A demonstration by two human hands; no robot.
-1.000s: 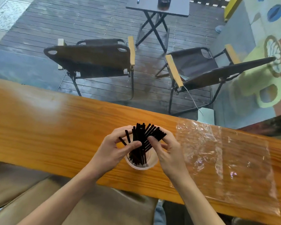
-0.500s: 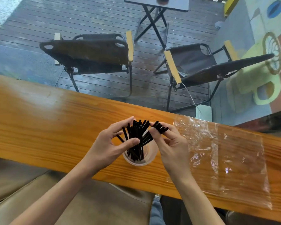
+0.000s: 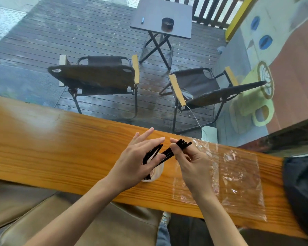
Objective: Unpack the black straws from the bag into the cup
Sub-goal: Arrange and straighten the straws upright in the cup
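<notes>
The task looked nearly done. The clear round plastic cup [image 3: 156,172] stood on the glossy orange-brown wooden bench [image 3: 52,148], mostly hidden under the left hand [image 3: 137,160]. That hand spread open-fingered over the cup's mouth, steadying the thin, stiff black straws [image 3: 152,153] that leaned out of it; it was clamped on nothing. The right hand [image 3: 188,160], at the cup's three o'clock, had its grip pinched on a small bundle of black straws [image 3: 180,145], their lower ends angled toward the cup. Seating those appeared to be what remained. Farther toward three o'clock lay the flat, crinkled transparent plastic bag [image 3: 238,174], which looked empty. At twelve o'clock, beyond the bench, two dark folding chairs [image 3: 96,75] stood on grey decking.
</notes>
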